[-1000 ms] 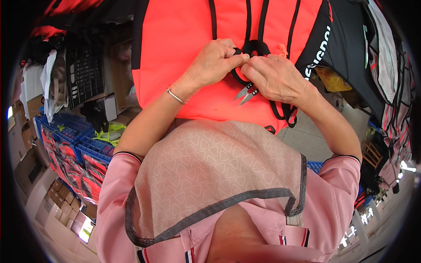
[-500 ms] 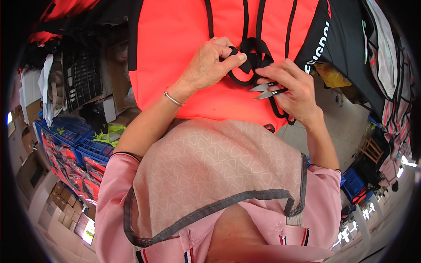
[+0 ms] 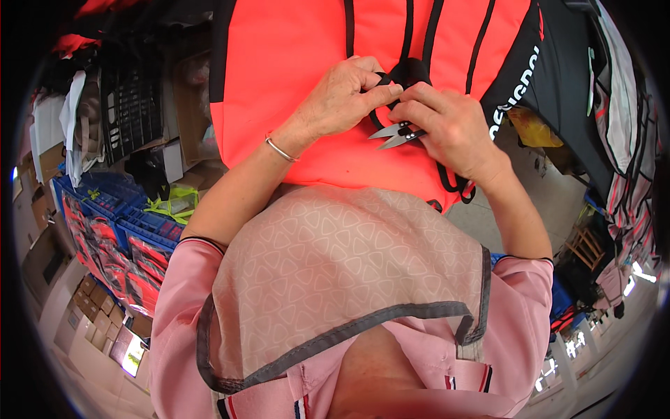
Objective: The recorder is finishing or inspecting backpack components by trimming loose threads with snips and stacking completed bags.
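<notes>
Over the orange bag (image 3: 286, 63), I'm pinching its black strap (image 3: 410, 71) between thumb and finger of my left hand (image 3: 338, 101), while my right hand (image 3: 453, 129) is gripping small snips (image 3: 403, 130), whose 2 parted blades are pointing toward the bag's left side

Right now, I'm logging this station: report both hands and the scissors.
Left hand pinching black strap. Right hand holding scissors, open. Orange fabric beneath both hands. Possible snag: scissors close by the strap.
</notes>
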A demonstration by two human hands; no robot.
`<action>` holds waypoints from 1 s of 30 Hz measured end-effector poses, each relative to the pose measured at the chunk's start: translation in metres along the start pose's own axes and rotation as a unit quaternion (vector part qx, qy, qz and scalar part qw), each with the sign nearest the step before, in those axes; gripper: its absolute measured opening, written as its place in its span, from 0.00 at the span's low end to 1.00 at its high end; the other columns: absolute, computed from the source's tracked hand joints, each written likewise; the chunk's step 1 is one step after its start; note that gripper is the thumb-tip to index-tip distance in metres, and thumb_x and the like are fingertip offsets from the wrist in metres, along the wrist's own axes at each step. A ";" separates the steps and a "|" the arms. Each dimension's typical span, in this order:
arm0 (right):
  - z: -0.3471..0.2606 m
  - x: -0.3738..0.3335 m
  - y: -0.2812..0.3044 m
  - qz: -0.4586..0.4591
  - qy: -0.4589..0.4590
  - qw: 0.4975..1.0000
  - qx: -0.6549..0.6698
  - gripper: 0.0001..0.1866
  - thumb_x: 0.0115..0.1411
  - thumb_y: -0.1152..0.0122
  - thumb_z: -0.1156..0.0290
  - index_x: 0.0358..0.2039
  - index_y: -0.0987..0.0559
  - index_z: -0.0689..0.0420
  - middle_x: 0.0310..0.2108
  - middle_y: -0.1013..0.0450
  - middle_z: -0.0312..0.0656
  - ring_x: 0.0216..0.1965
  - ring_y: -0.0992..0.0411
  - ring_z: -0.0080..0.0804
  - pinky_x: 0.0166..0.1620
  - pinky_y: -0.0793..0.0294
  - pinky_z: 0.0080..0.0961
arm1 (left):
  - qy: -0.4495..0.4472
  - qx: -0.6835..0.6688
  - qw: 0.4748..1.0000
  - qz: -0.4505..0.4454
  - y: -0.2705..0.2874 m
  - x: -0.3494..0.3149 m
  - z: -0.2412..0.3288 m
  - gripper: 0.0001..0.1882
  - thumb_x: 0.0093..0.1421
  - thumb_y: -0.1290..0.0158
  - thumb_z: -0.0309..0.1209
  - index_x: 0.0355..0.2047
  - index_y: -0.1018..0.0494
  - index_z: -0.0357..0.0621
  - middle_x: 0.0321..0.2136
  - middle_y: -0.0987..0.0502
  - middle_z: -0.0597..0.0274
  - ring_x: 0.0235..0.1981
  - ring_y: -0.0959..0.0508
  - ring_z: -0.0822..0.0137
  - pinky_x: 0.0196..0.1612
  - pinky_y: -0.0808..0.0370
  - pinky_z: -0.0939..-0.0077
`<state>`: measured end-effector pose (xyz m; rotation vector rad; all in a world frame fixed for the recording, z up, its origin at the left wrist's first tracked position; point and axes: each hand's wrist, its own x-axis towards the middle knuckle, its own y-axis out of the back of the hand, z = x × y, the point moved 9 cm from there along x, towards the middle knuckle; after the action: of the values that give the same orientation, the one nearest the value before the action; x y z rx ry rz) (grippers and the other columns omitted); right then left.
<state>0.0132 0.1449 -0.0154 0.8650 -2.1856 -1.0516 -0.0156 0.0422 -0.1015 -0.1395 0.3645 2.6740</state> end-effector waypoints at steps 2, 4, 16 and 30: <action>-0.008 -0.001 -0.004 0.019 -0.008 0.996 -0.091 0.08 0.52 0.41 0.75 0.35 0.23 0.54 0.29 0.32 0.36 0.22 0.29 0.31 0.23 0.30 0.27 | 0.005 -0.011 1.000 0.007 -0.001 0.000 -0.001 0.24 0.59 0.41 0.37 0.15 0.36 0.33 0.24 0.33 0.62 0.25 0.34 0.70 0.28 0.35 0.72; -0.012 -0.001 -0.008 0.023 -0.015 0.993 -0.118 0.09 0.52 0.41 0.75 0.36 0.24 0.54 0.30 0.32 0.36 0.23 0.29 0.32 0.23 0.30 0.27 | 0.010 -0.021 1.000 0.013 -0.002 0.000 -0.003 0.25 0.59 0.41 0.37 0.14 0.37 0.33 0.24 0.34 0.62 0.25 0.34 0.70 0.28 0.35 0.72; 0.048 -0.049 0.031 0.143 -0.230 0.874 0.404 0.08 0.62 0.39 0.70 0.29 0.26 0.60 0.23 0.36 0.28 0.25 0.40 0.15 0.28 0.42 0.16 | -0.016 0.012 0.998 0.051 0.002 0.000 0.004 0.25 0.58 0.40 0.36 0.14 0.38 0.34 0.21 0.37 0.62 0.25 0.36 0.67 0.29 0.36 0.69; 0.039 -0.044 0.037 0.182 -0.229 0.933 0.211 0.07 0.50 0.32 0.83 0.30 0.18 0.60 0.30 0.26 0.37 0.30 0.28 0.23 0.32 0.29 0.19 | -0.030 -0.083 0.996 -0.028 0.021 -0.039 0.011 0.14 0.57 0.39 0.34 0.21 0.23 0.36 0.49 0.26 0.60 0.46 0.27 0.68 0.47 0.32 0.72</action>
<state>0.0025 0.2139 -0.0145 0.3656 -2.8935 -0.6493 0.0094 0.0108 -0.0803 -0.1172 0.1160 2.6437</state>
